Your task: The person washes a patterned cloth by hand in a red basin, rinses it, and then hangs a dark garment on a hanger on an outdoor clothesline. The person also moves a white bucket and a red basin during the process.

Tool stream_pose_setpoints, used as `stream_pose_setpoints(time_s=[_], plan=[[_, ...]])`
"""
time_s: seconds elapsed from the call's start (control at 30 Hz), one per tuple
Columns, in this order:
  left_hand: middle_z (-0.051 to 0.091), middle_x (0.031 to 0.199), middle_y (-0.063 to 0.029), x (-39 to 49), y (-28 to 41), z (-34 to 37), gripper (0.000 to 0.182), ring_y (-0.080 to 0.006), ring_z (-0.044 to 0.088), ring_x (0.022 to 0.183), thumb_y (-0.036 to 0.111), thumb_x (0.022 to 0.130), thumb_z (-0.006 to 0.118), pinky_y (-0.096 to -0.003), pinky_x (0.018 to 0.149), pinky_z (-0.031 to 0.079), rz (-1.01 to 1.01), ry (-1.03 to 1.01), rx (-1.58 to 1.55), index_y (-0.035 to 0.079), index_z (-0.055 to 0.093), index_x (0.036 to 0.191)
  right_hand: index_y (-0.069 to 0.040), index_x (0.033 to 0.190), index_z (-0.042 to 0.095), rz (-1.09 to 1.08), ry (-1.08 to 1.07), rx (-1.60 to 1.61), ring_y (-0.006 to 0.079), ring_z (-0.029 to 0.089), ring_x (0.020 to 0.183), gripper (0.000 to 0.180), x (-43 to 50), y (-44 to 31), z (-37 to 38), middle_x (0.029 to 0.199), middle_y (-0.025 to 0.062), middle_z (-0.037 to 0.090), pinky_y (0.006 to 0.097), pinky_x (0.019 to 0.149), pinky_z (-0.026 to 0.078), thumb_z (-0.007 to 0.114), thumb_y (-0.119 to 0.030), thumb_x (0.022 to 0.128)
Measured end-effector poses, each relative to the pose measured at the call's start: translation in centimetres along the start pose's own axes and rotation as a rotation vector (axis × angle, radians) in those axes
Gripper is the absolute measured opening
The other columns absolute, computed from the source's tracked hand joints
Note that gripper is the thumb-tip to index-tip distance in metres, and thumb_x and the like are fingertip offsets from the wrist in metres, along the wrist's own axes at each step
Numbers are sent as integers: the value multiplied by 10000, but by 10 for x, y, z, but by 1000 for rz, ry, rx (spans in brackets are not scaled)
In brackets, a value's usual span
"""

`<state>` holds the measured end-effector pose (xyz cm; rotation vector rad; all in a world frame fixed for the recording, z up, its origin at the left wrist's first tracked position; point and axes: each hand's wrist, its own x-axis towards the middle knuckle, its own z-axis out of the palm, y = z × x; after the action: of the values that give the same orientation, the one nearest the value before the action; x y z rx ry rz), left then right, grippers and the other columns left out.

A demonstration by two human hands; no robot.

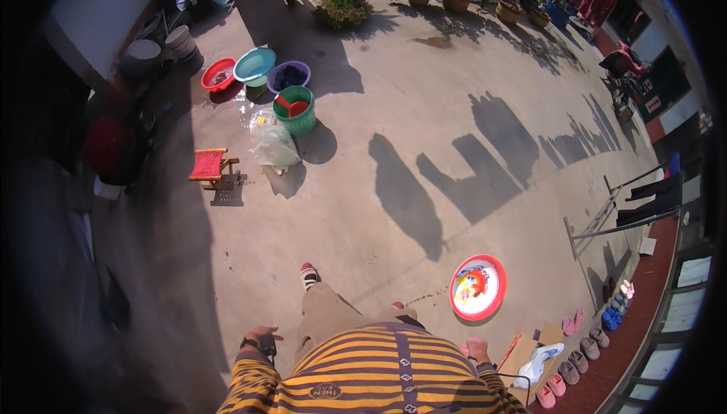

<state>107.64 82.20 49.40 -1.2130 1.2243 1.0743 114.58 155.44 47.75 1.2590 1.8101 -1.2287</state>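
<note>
My left hand (pixel 262 334) hangs at my side, fingers apart and holding nothing visible, with a dark band and device at its wrist. My right hand (pixel 477 349) is low on the other side; its fingers are partly hidden, and I cannot tell whether they hold anything. Just beyond it on the concrete lies a red-rimmed basin (pixel 502 284) with a bright, colourful pattern inside. To the right of that hand stands an open cardboard box (pixel 515 355) with a white plastic bag (pixel 537 365) in it. One striped-sock foot (pixel 309 277) is forward.
Ahead left are a green bucket (pixel 298 124) with a red dipper, a red basin (pixel 211 80), a light-blue basin (pixel 254 67), a purple basin (pixel 306 71), a plastic bag (pixel 275 144) and a red-seated folding stool (pixel 208 164). Several shoes (pixel 569 372) and a metal rack (pixel 602 234) line the right.
</note>
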Motion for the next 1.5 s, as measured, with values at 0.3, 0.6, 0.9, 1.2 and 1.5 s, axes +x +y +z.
stream_pose_setpoints(time_s=[0.3,0.6,0.9,1.2,1.5], plan=[[640,1221,-274,13,-100,-155,460,-374,654,1094,378,982,548,-479,940,513,113,484,310,-28,639,1179,-34,942,718,-262,-45,-553,275,731,751,205,-8,-194,176,872,150,731,397,599,576,599,-197,905],[733,885,-97,71,17,-300,336,-198,662,755,314,968,526,-370,700,508,329,561,-465,61,702,1101,-50,1072,608,-186,-170,-458,236,725,719,157,-13,-410,351,892,111,712,390,577,582,551,-166,983],[658,1070,-112,53,118,-336,489,-233,696,856,171,1023,502,-411,725,579,404,352,-966,49,339,1468,57,916,633,-238,-179,-557,263,704,639,141,37,-560,480,798,175,689,396,540,603,544,-51,939],[642,1007,-135,14,94,-375,268,-262,694,793,180,1036,454,-374,592,584,16,513,-1298,44,489,1263,-37,1047,657,-374,-335,-899,228,724,711,169,36,-767,700,863,117,703,355,551,562,557,-137,955],[644,989,-146,38,184,-524,222,-272,695,797,160,1005,499,-423,619,600,-67,405,-1175,22,528,1177,-3,1066,652,-472,-431,-554,196,702,673,198,0,-892,882,846,115,694,320,537,548,559,-128,944]])
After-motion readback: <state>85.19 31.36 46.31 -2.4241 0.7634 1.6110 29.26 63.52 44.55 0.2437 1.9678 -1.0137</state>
